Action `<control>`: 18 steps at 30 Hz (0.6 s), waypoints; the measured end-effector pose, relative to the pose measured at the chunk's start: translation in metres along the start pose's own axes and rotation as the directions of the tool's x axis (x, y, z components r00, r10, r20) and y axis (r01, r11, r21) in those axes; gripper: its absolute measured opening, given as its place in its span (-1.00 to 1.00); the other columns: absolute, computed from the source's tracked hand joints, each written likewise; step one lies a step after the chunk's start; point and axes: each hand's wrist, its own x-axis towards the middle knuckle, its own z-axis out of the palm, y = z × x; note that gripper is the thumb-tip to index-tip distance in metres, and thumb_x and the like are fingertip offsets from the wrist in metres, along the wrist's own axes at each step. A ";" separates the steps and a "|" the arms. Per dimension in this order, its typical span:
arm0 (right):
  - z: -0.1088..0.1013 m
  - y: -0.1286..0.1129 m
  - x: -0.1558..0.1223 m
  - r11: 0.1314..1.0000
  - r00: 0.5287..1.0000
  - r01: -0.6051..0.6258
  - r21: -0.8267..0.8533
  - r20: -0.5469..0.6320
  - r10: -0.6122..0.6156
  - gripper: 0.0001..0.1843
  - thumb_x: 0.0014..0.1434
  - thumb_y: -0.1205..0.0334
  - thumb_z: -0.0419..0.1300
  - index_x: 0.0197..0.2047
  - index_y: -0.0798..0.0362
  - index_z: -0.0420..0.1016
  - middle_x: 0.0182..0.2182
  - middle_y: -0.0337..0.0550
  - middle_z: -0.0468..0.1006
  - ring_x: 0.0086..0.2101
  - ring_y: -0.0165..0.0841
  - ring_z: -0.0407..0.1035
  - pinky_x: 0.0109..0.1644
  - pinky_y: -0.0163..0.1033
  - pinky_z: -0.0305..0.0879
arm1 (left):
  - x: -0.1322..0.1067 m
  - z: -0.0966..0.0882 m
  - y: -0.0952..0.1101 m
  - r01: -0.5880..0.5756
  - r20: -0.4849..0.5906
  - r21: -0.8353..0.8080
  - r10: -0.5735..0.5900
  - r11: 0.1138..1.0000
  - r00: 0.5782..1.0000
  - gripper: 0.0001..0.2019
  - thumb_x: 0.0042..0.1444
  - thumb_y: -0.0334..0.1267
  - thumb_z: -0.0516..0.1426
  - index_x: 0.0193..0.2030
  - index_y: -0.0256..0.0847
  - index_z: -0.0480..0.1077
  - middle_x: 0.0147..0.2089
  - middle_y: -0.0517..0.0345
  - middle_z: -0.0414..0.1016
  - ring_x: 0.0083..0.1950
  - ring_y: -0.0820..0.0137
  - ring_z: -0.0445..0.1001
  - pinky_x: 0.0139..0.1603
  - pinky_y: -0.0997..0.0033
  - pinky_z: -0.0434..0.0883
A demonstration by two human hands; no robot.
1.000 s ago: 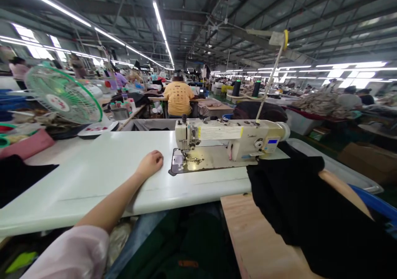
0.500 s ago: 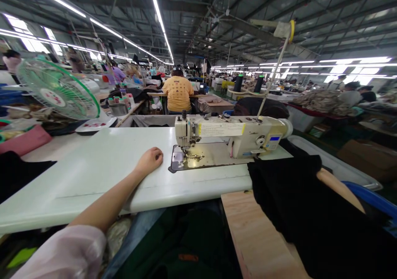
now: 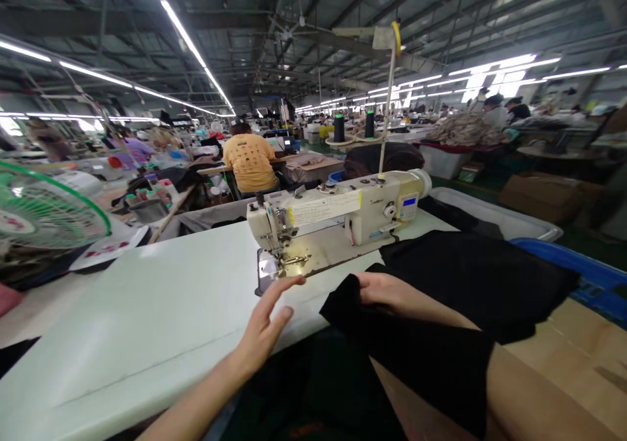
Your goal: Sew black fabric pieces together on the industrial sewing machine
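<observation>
My right hand (image 3: 379, 289) is closed on the edge of a black fabric piece (image 3: 421, 356), which drapes down over my forearm. Part of that hand's fingers is hidden by the cloth. My left hand (image 3: 269, 320) hovers over the front of the table with thumb and fingers apart, holding nothing, a short way left of the cloth. Beyond both hands stands a sewing machine (image 3: 362, 212), its needle area near my left fingertips. Another black fabric piece (image 3: 475, 277) lies to the right, partly on the tabletop (image 3: 161, 297).
A green fan (image 3: 53, 212) stands at the left. A blue basket (image 3: 582, 271) and a white plastic bin (image 3: 494, 212) sit at the right, above a wooden board (image 3: 578, 349). Black thread cones (image 3: 339, 129) rise behind the machine. A person in a yellow shirt (image 3: 249, 163) sits ahead.
My right hand has brought a black fabric piece from the right toward the machine's front. My left hand has lifted, moved right and nearer, and opened. The view has turned right.
</observation>
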 end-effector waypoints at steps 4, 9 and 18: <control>0.020 -0.005 0.016 0.964 0.990 -0.132 0.230 0.072 0.118 -0.78 -0.04 0.11 0.38 -0.38 0.02 0.50 -0.55 -0.35 0.45 -0.47 -0.40 0.37 -0.29 -0.32 0.29 | 0.014 0.018 0.053 0.244 0.243 -0.372 -0.160 0.895 0.957 -0.61 0.02 0.14 0.27 -0.13 -0.04 0.50 -0.22 0.08 0.58 -0.15 0.19 0.56 -0.11 0.24 0.48; 0.018 -0.017 0.003 0.939 0.996 0.028 0.342 -0.084 0.001 -0.26 0.06 -0.52 0.04 -0.21 0.02 0.53 -0.34 -0.08 0.58 -0.22 -0.17 0.50 -0.11 -0.13 0.39 | 0.029 -0.021 0.056 0.341 -0.031 -0.475 -0.403 0.811 0.914 -0.70 -0.04 0.07 0.31 -0.42 -0.07 0.40 -0.51 0.24 0.45 -0.51 0.39 0.41 -0.48 0.40 0.37; 0.047 -0.041 0.029 0.984 0.953 0.176 -0.010 -0.250 -0.173 -0.68 0.17 0.00 0.30 -0.09 0.01 0.54 -0.25 -0.16 0.64 -0.21 -0.23 0.54 -0.04 -0.11 0.43 | 0.027 -0.131 0.031 0.348 -0.184 -0.197 -0.383 0.917 0.905 -0.66 -0.07 0.12 0.30 -0.40 -0.12 0.47 -0.48 0.23 0.51 -0.46 0.34 0.44 -0.45 0.41 0.39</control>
